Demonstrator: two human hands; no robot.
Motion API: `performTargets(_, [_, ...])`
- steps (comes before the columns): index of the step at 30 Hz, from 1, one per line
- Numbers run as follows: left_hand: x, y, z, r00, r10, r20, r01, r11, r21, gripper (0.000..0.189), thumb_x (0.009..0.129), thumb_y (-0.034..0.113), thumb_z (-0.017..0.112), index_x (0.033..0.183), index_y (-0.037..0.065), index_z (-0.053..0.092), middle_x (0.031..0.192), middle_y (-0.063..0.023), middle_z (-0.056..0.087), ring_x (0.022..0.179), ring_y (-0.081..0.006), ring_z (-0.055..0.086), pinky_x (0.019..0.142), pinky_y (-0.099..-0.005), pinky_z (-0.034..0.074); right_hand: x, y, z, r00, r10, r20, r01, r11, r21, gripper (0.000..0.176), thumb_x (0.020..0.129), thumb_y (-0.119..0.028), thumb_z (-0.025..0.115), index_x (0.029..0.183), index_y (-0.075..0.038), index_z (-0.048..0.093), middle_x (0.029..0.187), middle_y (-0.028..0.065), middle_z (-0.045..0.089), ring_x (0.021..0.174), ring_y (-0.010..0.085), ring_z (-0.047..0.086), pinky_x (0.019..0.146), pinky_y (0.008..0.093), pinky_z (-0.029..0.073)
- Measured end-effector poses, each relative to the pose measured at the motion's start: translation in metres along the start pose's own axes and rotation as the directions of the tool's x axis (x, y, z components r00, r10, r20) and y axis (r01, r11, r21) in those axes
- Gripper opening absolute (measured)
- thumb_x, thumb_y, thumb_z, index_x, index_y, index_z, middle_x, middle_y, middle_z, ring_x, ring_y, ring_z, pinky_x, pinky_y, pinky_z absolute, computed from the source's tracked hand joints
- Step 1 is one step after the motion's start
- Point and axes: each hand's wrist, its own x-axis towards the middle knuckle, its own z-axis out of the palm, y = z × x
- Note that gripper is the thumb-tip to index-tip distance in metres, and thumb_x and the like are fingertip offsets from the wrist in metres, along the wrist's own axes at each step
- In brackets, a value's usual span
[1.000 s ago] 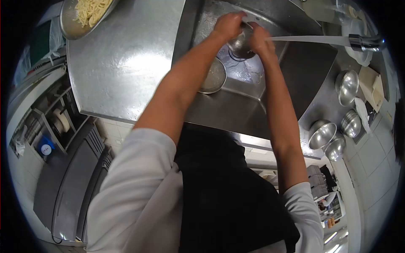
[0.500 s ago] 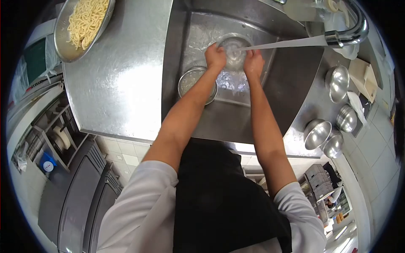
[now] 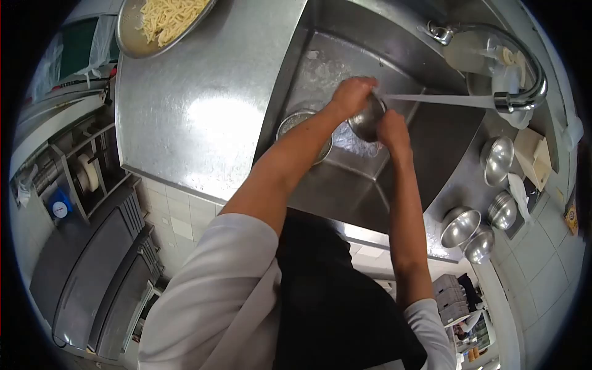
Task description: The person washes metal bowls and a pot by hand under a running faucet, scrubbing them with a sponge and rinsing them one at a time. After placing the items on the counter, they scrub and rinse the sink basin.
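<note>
Between my hands a metal bowl (image 3: 368, 120) is held tilted over the sink (image 3: 345, 185), its outer side partly turned toward me. My left hand (image 3: 354, 96) is closed on its upper left rim. My right hand (image 3: 394, 131) grips the rim on the right. A stream of water (image 3: 444, 98) from the curved faucet (image 3: 518, 102) reaches the far side of the bowl. Below my left forearm, a second round metal container (image 3: 325, 151) stands in the sink, partly hidden by the arm.
A metal colander (image 3: 129, 34) with pale noodles (image 3: 169, 21) stands on the steel counter (image 3: 203, 80) at the left. Several metal bowls (image 3: 460, 227) sit on the right-hand counter, near a beige plastic container (image 3: 533, 157). Another person (image 3: 467, 324) appears far off at lower right.
The bowl has gone from facing up under the stream to steeply tilted, with both hands still on it. The view has shifted and turned, so the colander sits nearer the top edge.
</note>
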Motion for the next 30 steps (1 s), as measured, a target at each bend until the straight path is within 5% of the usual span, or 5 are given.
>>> performTargets(12, [0.01, 0.014, -0.005, 0.902, -0.328, -0.281, 0.047, 0.72, -0.692, 0.012, 0.087, 0.011, 0.066, 0.085, 0.0, 0.066, 0.083, -0.011, 0.071, 0.072, -0.0238, 0.069, 0.066, -0.0393, 0.052, 0.045, -0.029, -0.04, 0.916, -0.205, -0.344, 0.395, 0.605, 0.691, 0.043, 0.098, -0.022, 0.053, 0.133, 0.003, 0.054, 0.122, 0.0196, 0.065, 0.117, 0.0308, 0.061, 0.103, 0.0371, 0.043])
performTargets(15, [-0.013, 0.005, 0.031, 0.897, -0.2, 0.394, 0.309, -0.354, -0.883, 0.028, 0.094, 0.03, 0.057, 0.108, 0.008, 0.068, 0.093, -0.0052, 0.068, 0.079, -0.0188, 0.067, 0.075, -0.0346, 0.056, 0.05, -0.025, -0.04, 0.976, -0.198, -0.094, 0.169, 0.406, 0.898, 0.048, 0.102, -0.035, 0.05, 0.13, 0.003, 0.057, 0.121, 0.013, 0.066, 0.11, 0.0245, 0.062, 0.102, 0.0337, 0.044])
performTargets(17, [-0.007, 0.0, 0.061, 0.883, -0.307, 0.354, 0.266, -0.295, -0.918, 0.035, 0.097, 0.037, 0.054, 0.111, 0.007, 0.066, 0.096, -0.0058, 0.068, 0.081, -0.0179, 0.067, 0.075, -0.0336, 0.056, 0.055, -0.014, 0.006, 0.992, -0.023, 0.125, -0.125, -0.336, 0.934, 0.049, 0.103, -0.038, 0.048, 0.133, -0.001, 0.056, 0.122, 0.0112, 0.066, 0.11, 0.0232, 0.061, 0.1, 0.0331, 0.044])
performTargets(25, [-0.008, 0.052, -0.003, 0.73, -0.654, -0.198, 0.311, 0.576, -0.756, 0.035, 0.088, 0.016, 0.068, 0.116, -0.003, 0.059, 0.101, -0.0181, 0.069, 0.09, -0.0257, 0.067, 0.08, -0.0371, 0.05, -0.017, -0.053, 0.0, 0.855, 0.442, -0.27, 0.219, 0.164, 0.962, 0.048, 0.095, -0.019, 0.06, 0.137, 0.002, 0.049, 0.128, 0.0167, 0.057, 0.124, 0.0258, 0.053, 0.107, 0.038, 0.04])
performTargets(30, [-0.043, 0.056, -0.008, 0.852, -0.517, -0.085, 0.236, 0.523, -0.819, 0.039, 0.082, 0.009, 0.069, 0.115, -0.006, 0.057, 0.102, -0.0158, 0.068, 0.092, -0.0256, 0.067, 0.078, -0.0364, 0.051, 0.049, -0.006, 0.046, 0.914, 0.32, 0.25, -0.044, -0.534, 0.845, 0.04, 0.085, 0.001, 0.052, 0.124, 0.008, 0.051, 0.107, 0.0163, 0.065, 0.091, 0.0285, 0.067, 0.08, 0.0369, 0.055])
